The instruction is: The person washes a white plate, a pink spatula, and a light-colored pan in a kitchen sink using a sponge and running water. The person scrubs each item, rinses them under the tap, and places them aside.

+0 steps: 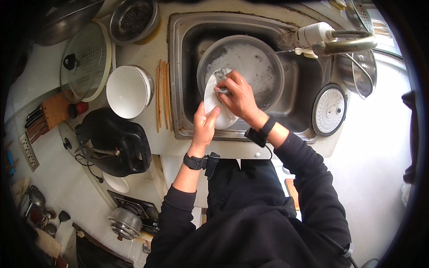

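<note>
Kitchen worktop (161, 44) lies beside a metal sink (173, 67) as we look down from the head view. Inside the sink we see a round metal basin (278, 82) full of white, foamy water. Our left hand (204, 127) is closed on the near end of a white dish (210, 96), with its thumb on top. We see the dish tipped up over the near left side of the basin. Our right hand (239, 96) has bent fingers pinching a small grey scrubber (222, 90) against the dish. To the left we have wooden chopsticks (161, 94) and white bowls (127, 91). At the top right we see a tap (344, 47).
</note>
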Motion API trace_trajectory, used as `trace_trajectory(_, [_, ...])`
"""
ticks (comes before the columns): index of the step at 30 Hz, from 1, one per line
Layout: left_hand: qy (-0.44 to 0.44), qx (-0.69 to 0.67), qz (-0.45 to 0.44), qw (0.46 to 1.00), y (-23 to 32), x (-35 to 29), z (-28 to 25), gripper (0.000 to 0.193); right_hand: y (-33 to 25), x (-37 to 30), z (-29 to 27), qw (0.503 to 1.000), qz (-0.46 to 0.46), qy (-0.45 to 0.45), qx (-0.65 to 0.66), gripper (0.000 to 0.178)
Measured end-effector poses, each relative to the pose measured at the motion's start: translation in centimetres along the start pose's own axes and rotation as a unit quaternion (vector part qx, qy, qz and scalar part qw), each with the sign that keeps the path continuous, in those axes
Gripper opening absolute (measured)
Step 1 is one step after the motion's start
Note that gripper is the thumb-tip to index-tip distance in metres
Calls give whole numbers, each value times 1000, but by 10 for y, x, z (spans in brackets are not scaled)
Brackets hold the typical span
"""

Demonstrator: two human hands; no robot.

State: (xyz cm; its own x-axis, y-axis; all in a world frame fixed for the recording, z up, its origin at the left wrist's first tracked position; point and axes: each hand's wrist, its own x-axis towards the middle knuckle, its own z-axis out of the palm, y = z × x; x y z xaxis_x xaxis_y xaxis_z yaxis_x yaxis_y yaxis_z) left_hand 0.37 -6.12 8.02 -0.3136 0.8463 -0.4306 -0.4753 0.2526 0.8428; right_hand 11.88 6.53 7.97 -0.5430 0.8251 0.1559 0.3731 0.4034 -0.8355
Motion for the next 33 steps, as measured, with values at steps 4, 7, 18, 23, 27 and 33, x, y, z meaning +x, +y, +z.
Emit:
trace_trajectory(4, [-20,65,3,998,16,-17,-4,25,43,13,6,947,289,52,134,23])
trace_trajectory(7, [-25,83,28,996,31,-20,-3,23,78,-2,2,826,475,95,287,6])
trace_trajectory(18, [-102,319,49,941,67,-53,17,19,66,-39,-23,805,474,121,336,25])
trace_trajectory(23, [-157,525,314,776,59,-65,47,27,70,-44,-29,792,505,146,310,36])
trace_trajectory(27, [-154,601,364,694,50,-76,53,23,68,-54,-51,717,471,81,508,41])
trace_trajectory(33, [-114,647,393,643,36,-105,44,24,55,-58,-90,782,446,-53,432,39])
